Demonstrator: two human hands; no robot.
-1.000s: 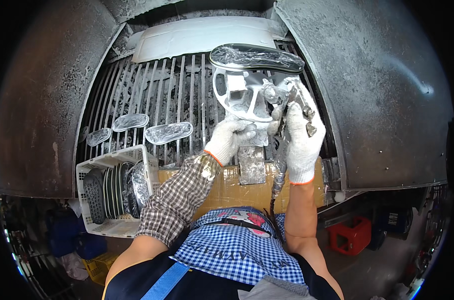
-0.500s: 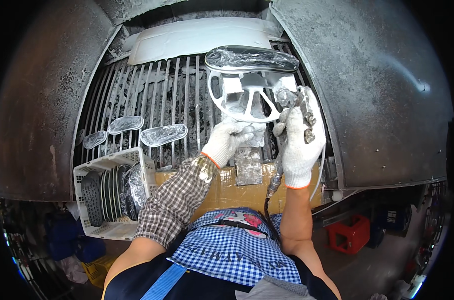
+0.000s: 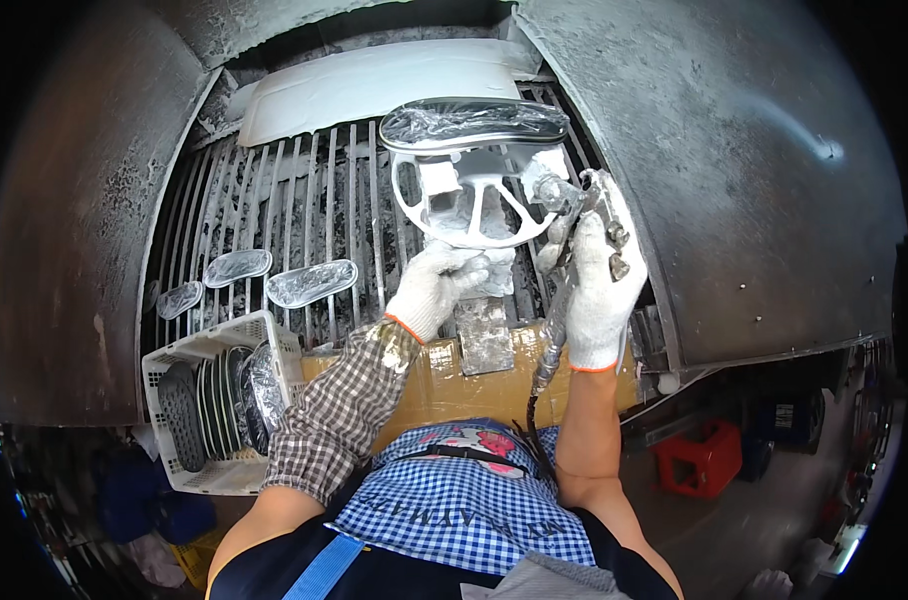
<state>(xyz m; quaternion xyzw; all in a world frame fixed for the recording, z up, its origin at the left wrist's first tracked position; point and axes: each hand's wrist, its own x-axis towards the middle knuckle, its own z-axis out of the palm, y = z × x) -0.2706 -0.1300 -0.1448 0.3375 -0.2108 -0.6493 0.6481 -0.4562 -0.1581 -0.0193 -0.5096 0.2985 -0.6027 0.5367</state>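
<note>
Gloves (image 3: 422, 300), two of them, white with orange cuffs, and both hands are out over the slatted rack (image 3: 304, 215)! The right hand (image 3: 604, 280) has one spray gun (image 3: 566, 198) in its grasp, two knobs (image 3: 618, 252) showing at the side and a dark hose (image 3: 532, 405) trailing down toward the apron (image 3: 454, 500). Over to the left hand (image 3: 434, 285): fingers curled at the near rim of one pale, wheel-shaped stand (image 3: 479, 238), though whether they grip it or only rest against it, I cannot tell. And up top, there's the one dark sole (image 3: 474, 122), film across it, lying lengthwise at the far side of that stand, just beyond the gun's front end!

Swing left and count three more film-covered soles (image 3: 312, 284) lying apart on the rack. Nearer the person, one white basket (image 3: 209, 480) with several soles (image 3: 209, 405) stood on edge, packed too tightly for a sure count. One white board (image 3: 379, 85) lies at the back, one brown board (image 3: 424, 365) runs along the front, two dark metal walls (image 3: 764, 220) flank it all, and low on the right sits one red stool (image 3: 701, 457)
</note>
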